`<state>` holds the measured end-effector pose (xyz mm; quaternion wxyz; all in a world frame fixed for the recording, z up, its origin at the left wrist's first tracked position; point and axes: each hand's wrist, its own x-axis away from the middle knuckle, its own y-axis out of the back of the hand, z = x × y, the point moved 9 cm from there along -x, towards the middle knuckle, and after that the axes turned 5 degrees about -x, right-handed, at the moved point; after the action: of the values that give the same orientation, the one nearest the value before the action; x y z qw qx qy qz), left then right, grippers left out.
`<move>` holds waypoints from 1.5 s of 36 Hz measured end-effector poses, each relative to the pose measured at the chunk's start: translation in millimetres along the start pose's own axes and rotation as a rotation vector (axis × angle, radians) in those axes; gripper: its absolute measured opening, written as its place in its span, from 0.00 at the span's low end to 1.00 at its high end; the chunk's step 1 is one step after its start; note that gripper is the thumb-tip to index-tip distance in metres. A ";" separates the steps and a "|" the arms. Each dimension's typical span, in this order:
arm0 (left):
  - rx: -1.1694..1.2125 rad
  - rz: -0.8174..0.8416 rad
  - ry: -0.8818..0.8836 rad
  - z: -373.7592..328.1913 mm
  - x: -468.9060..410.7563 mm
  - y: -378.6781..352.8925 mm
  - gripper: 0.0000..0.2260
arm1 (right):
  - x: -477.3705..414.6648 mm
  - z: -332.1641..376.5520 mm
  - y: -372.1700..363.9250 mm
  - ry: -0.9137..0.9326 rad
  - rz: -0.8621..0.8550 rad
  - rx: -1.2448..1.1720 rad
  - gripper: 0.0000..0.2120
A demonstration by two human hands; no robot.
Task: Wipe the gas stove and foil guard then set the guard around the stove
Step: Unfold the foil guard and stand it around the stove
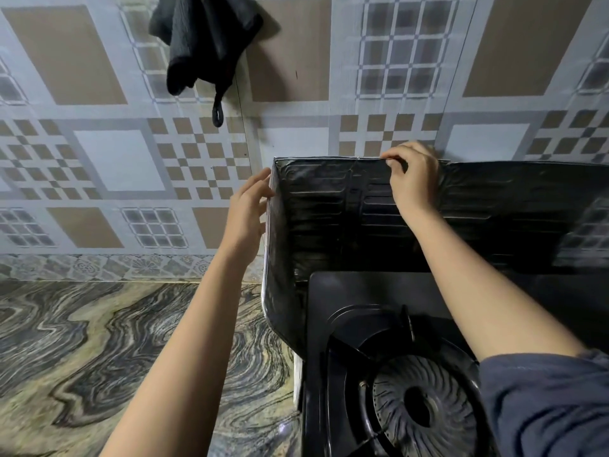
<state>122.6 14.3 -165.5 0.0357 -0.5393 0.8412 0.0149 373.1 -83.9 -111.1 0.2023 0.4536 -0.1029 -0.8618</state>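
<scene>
The black gas stove (333,291) sits at the lower right, its round burner (418,407) near the bottom edge. The dark foil guard (329,219) stands upright behind and to the left of the stove, folded at its back-left corner. My right hand (413,174) pinches the top edge of the back panel. My left hand (248,212) lies flat with fingers apart against the outside of the left side panel. The guard's right part runs out of view behind my right arm.
A black cloth (204,41) hangs on the patterned tiled wall (115,159) above and left of the guard. The marbled countertop (99,357) spreads to the left of the stove.
</scene>
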 end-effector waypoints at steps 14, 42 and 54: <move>-0.095 -0.034 -0.105 -4.8 1.1 -1.3 0.22 | 3.6 1.3 -5.8 -0.037 -0.001 0.006 0.09; -0.042 0.046 -0.186 -4.6 -1.1 -9.7 0.30 | 10.8 0.6 0.6 -0.072 -0.154 0.075 0.03; -0.114 0.018 -0.158 -13.1 7.3 -8.0 0.21 | 21.6 15.7 6.5 -0.119 -0.018 0.117 0.11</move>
<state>126.2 3.5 -152.9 0.0708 -0.5298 0.8385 0.1057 350.9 -99.3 -115.9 0.1610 0.4136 -0.1609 -0.8815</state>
